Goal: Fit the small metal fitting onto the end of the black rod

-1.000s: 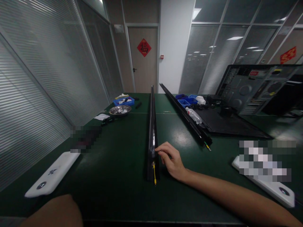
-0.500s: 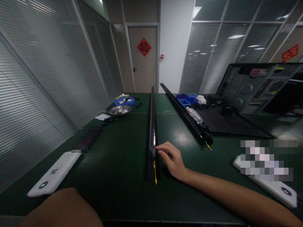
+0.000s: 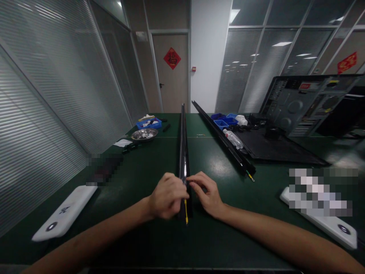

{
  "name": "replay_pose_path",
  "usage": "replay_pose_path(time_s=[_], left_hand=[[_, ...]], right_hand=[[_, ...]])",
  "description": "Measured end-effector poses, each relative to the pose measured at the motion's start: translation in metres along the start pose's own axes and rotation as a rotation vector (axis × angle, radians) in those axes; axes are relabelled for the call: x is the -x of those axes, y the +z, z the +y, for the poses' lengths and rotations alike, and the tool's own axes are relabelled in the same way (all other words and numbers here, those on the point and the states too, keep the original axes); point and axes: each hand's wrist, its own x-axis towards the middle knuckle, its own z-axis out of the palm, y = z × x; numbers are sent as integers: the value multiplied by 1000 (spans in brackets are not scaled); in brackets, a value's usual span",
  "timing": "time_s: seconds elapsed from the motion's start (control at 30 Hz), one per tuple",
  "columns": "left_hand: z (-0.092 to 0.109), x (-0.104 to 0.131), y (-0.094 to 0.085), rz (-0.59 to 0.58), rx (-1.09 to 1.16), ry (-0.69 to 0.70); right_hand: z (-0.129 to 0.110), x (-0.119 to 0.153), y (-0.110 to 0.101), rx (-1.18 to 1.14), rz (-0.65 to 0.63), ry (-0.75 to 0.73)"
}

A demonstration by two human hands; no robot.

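Note:
A long black rail (image 3: 182, 152) with a glossy channel lies lengthwise down the middle of the green table. A short yellow wire with a ring terminal (image 3: 186, 215) sticks out of its near end. My left hand (image 3: 169, 196) is closed over the near end of the rail, just above the wire; its curled fingers hide what they hold. From the other side, my right hand (image 3: 209, 193) pinches at the rail's right edge with thumb and forefinger. The fingertips of both hands are close together.
A second black rail (image 3: 225, 140) with a yellow-green ring-terminal wire lies to the right, beside a plastic bottle (image 3: 233, 139). Blue bins (image 3: 221, 124) and an open computer case (image 3: 299, 102) stand behind. On the left are a metal bowl (image 3: 144, 134) and a white device (image 3: 65, 211).
My left hand has come in from the lower left and closed over the near end of the rail. My right hand stays at the rail's right edge.

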Motion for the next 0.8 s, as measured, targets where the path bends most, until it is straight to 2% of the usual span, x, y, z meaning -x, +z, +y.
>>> replay_pose_path(time_s=[0.03,0.07,0.1,0.17,0.23,0.47,0.8], left_hand=[[-10,-6,-1,-8,38,-27],[-19,-10,-1,-36,64,-114],[-27,-12,-2,-93,91,-171],[-38,-12,0,-244,153,-186],[-42,-9,3,-328,202,-169],[-40,-8,9,-303,254,-162],[-40,-6,11,-254,301,-192]], right_hand=[[0,0,0,5,8,-4],[0,0,0,8,15,-6],[0,0,0,10,19,-7],[1,0,0,16,19,-15],[2,1,0,17,16,-24],[3,2,1,25,39,-31],[7,4,2,-14,27,30]])
